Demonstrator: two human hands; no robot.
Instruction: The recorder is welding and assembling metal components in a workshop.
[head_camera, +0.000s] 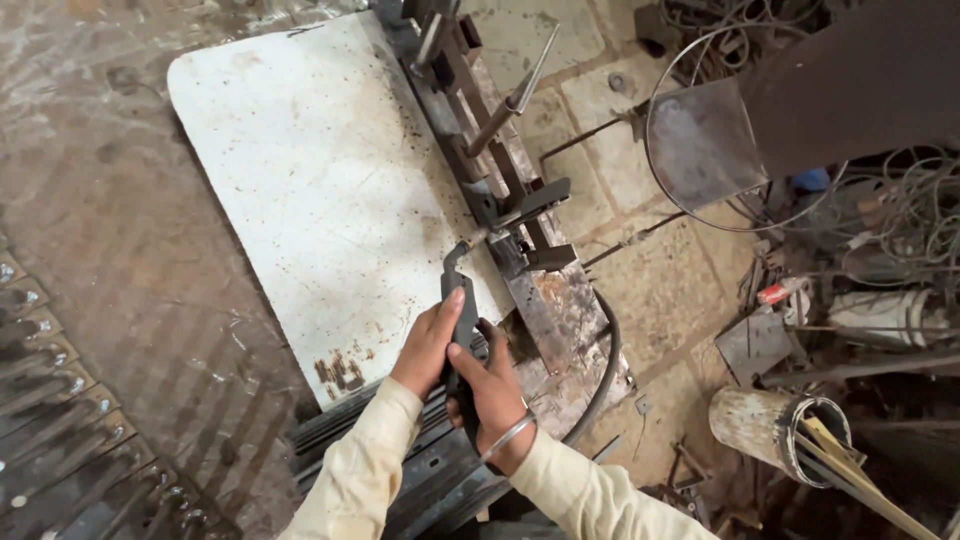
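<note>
Both my hands grip a dark welding torch (460, 290) whose curved nozzle points up at a steel jig (505, 205) of bars and brackets. My left hand (428, 345) wraps the handle from the left, thumb lying along it. My right hand (492, 395), with a metal bangle on the wrist, clasps the handle lower down. The torch's black hose (605, 370) loops away to the right. The jig lies along the right edge of a white, rust-speckled metal sheet (320, 190). A pointed steel rod (520, 90) sticks up from the jig.
A stack of dark metal strips (440, 470) lies beneath my wrists. Rows of dark metal parts (60, 420) sit at the lower left. Right of the jig are a wire ring (700, 130), tangled cables (920, 210), a rusty cylinder (770, 425) with strips, and scrap on the tiled floor.
</note>
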